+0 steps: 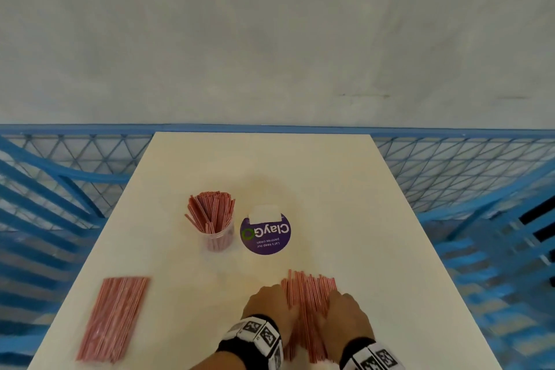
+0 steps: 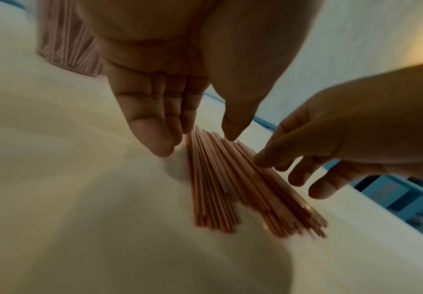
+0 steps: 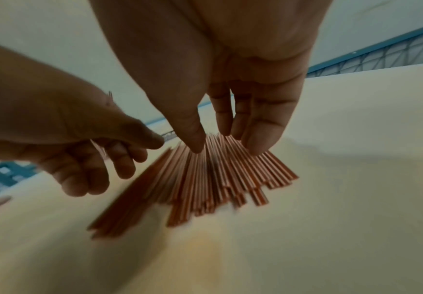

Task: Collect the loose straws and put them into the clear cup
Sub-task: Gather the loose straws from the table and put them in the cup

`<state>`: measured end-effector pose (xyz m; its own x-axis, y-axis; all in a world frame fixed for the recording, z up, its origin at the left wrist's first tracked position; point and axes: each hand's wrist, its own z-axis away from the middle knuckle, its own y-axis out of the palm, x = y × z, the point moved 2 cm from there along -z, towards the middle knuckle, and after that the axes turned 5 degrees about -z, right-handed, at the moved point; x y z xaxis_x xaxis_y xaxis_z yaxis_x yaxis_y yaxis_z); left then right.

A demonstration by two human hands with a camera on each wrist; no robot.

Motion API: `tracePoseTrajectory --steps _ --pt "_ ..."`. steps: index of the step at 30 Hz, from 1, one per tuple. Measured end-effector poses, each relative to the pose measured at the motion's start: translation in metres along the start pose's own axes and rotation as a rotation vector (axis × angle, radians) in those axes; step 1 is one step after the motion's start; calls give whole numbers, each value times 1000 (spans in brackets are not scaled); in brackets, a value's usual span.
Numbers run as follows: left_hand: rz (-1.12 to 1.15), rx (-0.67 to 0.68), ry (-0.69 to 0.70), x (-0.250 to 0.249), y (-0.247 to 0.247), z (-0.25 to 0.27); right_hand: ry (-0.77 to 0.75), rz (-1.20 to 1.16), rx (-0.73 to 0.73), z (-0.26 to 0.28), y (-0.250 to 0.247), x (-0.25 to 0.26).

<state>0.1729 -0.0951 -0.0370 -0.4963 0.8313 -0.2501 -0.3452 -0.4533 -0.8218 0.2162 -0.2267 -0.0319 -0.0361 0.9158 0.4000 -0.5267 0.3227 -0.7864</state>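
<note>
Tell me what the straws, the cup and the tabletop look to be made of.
Straws: thin red-and-white striped tubes; whether paper or plastic is not clear, as blur hides the finish.
Clear cup: see-through and faintly frosted, the straws inside showing through its wall, so probably plastic.
Tabletop: smooth, matte cream surface without grain, likely laminate or painted board.

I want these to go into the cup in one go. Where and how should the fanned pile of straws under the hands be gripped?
Probably around the middle of the fanned pile of straws, left hand and right hand closing in from either side. The straws lie flat and roughly parallel, so squeezing sideways should bunch them.
</note>
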Motion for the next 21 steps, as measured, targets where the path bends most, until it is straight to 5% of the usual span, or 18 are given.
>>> tracePoseTrajectory --steps 21 --pt "35 78 -172 -28 5 -22 137 -33 38 -30 14 -1"
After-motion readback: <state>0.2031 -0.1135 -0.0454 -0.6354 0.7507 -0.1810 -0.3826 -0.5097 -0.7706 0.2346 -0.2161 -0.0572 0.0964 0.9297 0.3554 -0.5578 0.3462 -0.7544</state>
